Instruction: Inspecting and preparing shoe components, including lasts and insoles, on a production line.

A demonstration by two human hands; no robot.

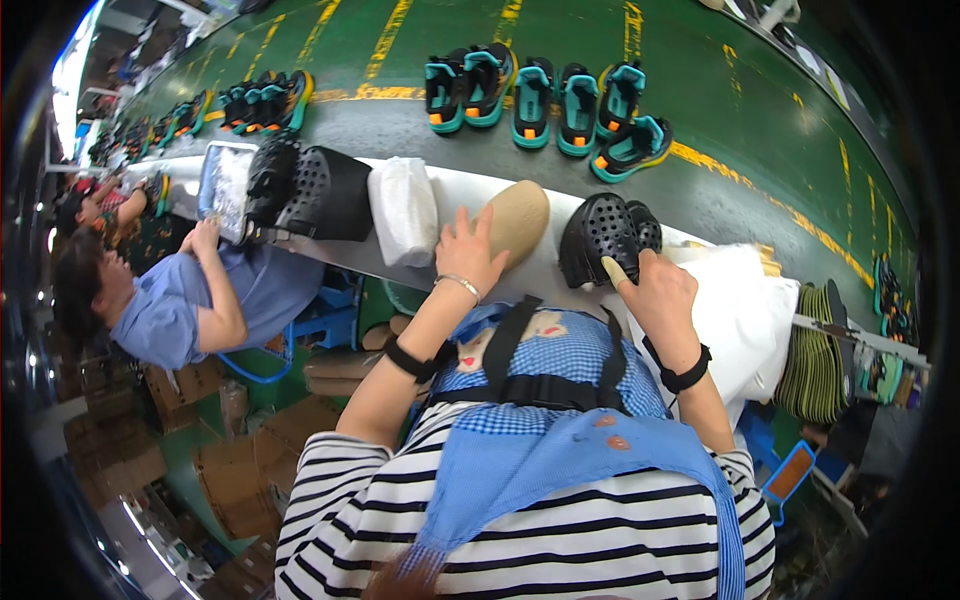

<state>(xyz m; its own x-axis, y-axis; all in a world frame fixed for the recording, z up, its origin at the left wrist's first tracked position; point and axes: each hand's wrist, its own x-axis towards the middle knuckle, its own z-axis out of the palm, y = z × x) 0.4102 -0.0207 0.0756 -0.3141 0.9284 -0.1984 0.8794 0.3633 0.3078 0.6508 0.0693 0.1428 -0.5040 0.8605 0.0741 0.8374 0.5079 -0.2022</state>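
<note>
My left hand (465, 250) lies on the near edge of a tan foot-shaped piece (518, 218) on the white bench ledge (470, 195), fingers spread along it. My right hand (655, 292) is closed at the near side of a black perforated shoe (598, 235) that stands on the same ledge. A short tan tip, either a stick or a covered finger, pokes out of that fist toward the shoe. A second black shoe (645, 225) leans behind the first. Both wrists wear black bands.
A green conveyor belt (420, 130) carries teal-and-black sandals (545, 100) past the ledge. A white bundle (403, 208), more black shoes (305, 190) and a tray (222, 185) lie to the left. A co-worker in blue (200, 300) sits there. Stacked green insoles (815, 355) are at right.
</note>
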